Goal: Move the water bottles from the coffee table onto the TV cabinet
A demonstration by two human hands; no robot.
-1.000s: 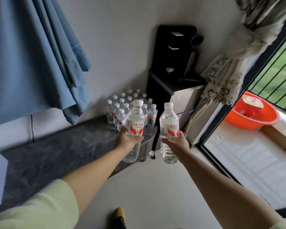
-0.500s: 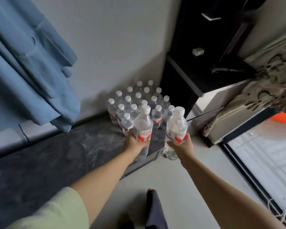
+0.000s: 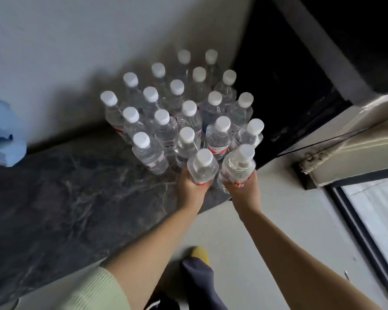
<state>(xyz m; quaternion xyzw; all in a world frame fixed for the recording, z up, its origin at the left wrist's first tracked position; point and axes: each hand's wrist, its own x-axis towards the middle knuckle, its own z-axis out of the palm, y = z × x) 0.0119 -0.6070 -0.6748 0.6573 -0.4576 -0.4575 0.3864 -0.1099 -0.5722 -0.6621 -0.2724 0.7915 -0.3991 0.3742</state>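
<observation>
Two bottles are held over the near right corner of the cabinet (image 3: 72, 211), each with its long axis close to upright and its white cap toward the camera. The left bottle (image 3: 202, 167) stands nearly straight; the right bottle (image 3: 239, 166) leans, its cap tipped up and to the right, away from the left one. The left hand (image 3: 192, 189) wraps the lower body of its bottle from below and behind, fingers curled round the red label, forearm running back down to a pale green sleeve (image 3: 94, 291). The right hand (image 3: 244, 191) grips its bottle the same way, low on the body, fingers closed round it, bare forearm stretching back toward the lower right. The hands sit just beside each other, the bottles nearly touching; whether either base rests on the dark marbled top cannot be told. Just beyond the hands stands a cluster (image 3: 179, 108) of capped bottles, upright in tight rows, reaching back to the wall. Below the hands, a foot in a dark sock with a yellow toe (image 3: 198, 256) rests on the pale floor
</observation>
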